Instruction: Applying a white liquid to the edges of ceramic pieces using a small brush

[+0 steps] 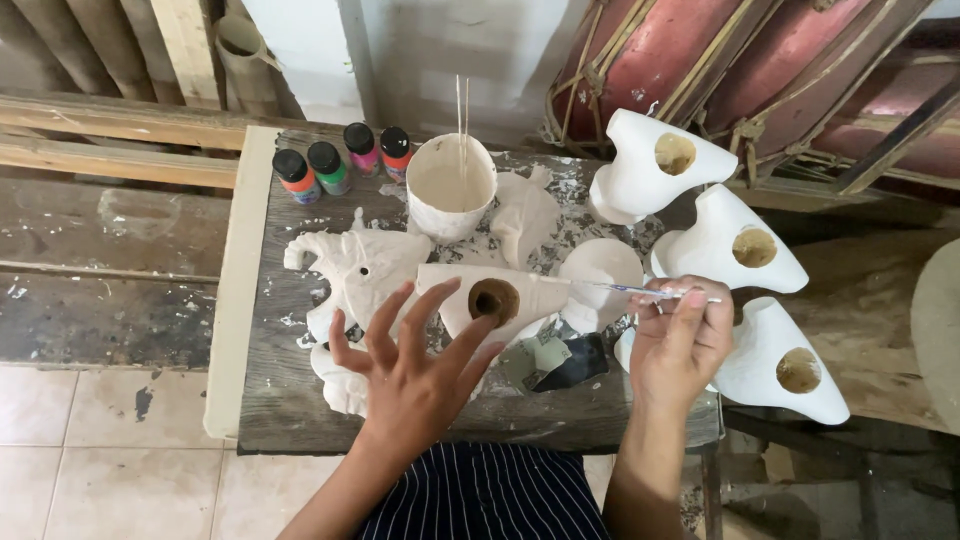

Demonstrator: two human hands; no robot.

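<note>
White plaster figures lay across our worn wooden table (300, 400); priming step in hand.
We steadied the holed white figure (495, 298) under our spread-fingered left hand (415, 375); our right hand (680, 340) pinched the thin brush (625, 290). Reloading from the paint cup (450, 185) seemed next.

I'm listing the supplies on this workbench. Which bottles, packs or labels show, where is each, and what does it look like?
Four paint bottles: row at the bench's far left, small, black caps, orange, green, pink and red bodies.
White cup: right of the bottles, round, thin sticks standing in it, no label showing.
No signs or screens.
</note>
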